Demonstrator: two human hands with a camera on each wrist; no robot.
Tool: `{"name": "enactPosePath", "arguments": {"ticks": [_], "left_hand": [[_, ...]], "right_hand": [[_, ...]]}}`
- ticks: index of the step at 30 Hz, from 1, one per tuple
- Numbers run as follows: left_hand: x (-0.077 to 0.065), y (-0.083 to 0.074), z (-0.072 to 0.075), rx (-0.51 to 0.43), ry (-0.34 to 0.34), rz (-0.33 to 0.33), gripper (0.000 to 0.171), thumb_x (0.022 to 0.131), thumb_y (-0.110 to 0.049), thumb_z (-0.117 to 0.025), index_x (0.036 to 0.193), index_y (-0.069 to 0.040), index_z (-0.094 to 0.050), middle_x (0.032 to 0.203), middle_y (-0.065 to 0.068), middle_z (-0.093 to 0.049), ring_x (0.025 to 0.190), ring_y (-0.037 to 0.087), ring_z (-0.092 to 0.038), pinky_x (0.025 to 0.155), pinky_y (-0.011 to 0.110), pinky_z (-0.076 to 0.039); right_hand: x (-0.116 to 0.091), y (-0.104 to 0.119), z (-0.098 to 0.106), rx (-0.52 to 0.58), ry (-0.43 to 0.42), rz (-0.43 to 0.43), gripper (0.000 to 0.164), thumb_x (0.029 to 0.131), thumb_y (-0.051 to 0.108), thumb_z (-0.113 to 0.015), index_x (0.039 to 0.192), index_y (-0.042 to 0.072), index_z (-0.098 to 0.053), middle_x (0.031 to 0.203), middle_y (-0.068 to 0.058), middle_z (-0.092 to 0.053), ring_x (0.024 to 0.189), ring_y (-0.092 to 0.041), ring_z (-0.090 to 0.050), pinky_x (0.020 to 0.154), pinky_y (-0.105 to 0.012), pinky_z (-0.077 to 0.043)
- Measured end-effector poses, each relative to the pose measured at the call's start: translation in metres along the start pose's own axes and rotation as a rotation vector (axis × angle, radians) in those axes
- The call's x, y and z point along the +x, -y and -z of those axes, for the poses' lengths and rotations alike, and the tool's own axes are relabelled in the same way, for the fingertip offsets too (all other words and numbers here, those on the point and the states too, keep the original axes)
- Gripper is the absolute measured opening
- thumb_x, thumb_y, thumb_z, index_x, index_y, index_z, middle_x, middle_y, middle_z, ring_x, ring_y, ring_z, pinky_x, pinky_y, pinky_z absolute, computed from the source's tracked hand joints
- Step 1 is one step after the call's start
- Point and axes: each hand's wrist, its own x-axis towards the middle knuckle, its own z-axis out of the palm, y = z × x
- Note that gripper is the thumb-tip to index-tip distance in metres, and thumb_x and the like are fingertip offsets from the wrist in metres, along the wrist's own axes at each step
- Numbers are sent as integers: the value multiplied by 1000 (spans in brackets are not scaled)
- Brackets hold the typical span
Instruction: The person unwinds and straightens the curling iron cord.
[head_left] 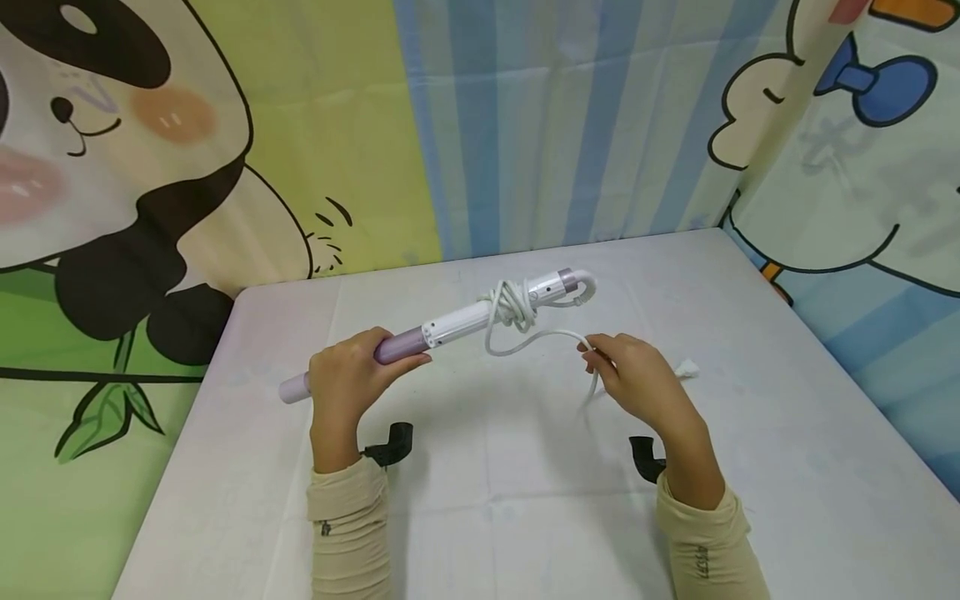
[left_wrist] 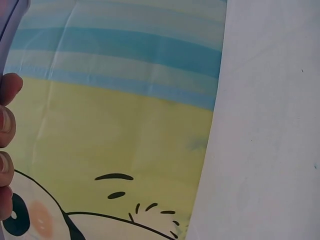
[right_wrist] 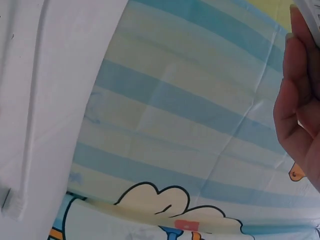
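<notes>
Purple-and-white wand [head_left: 459, 322], held aslant over the white tabletop [head_left: 487, 467], its purple end toward the person's left and its other end pointing right and farther away. The left hand [head_left: 347, 371] is wrapped around the purple part. A white cord [head_left: 514, 305] is wound several times about the white part, and a loose length droops from the coils to the right hand [head_left: 641, 375], whose thumb and fingers pinch it. A white tip [head_left: 686, 369] shows just beyond that hand. Behind the tabletop hangs a cartoon-printed cloth [head_left: 517, 125] with blue stripes.
</notes>
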Motion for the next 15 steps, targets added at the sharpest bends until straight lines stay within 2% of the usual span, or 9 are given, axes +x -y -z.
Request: {"name": "enactPosePath", "arguments": {"ticks": [7, 15], "left_hand": [[1, -2, -1, 13, 40, 8, 85, 68, -85, -23, 68, -10, -61, 53, 3, -55, 41, 14, -42, 39, 27, -27], [1, -3, -2, 20, 89, 17, 86, 66, -87, -20, 67, -10, -60, 52, 2, -54, 41, 14, -42, 40, 27, -27]], "right_hand": [[-5, 8, 1, 30, 3, 119, 6, 89, 11, -57, 90, 8, -63, 70, 7, -62, 72, -13, -56, 66, -31, -42], [-9, 13, 3, 108, -118, 262, 10, 85, 3, -60, 93, 8, -64, 76, 7, -65, 79, -14, -60, 71, -33, -46]]}}
